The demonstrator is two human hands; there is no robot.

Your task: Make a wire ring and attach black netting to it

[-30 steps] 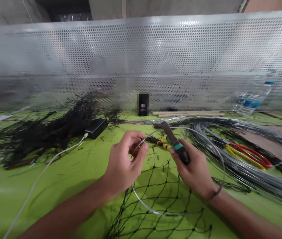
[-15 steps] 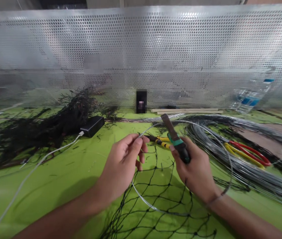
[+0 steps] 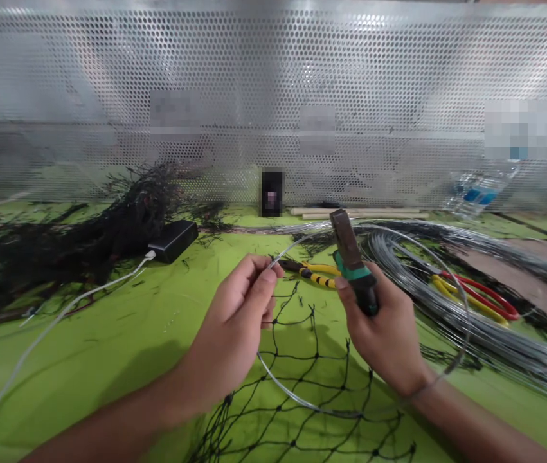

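Note:
My left hand pinches the end of a thin steel wire ring between thumb and fingers, just above black netting on the green table. The ring loops round to the right, past my right wrist, and back under my hands. My right hand grips pliers with a green and black handle, jaws up and closed, a little right of the wire end. Yellow-handled pliers lie on the table between my hands.
A heap of black netting and a black power bank with a white cable lie left. Coiled steel wire with red and yellow cutters lies right. A perforated metal screen, a small black device and a water bottle stand behind.
My left hand shifted its pinch up to the wire end and straightened it. My right hand lifted the pliers slightly and turned them more upright. The view dipped downward.

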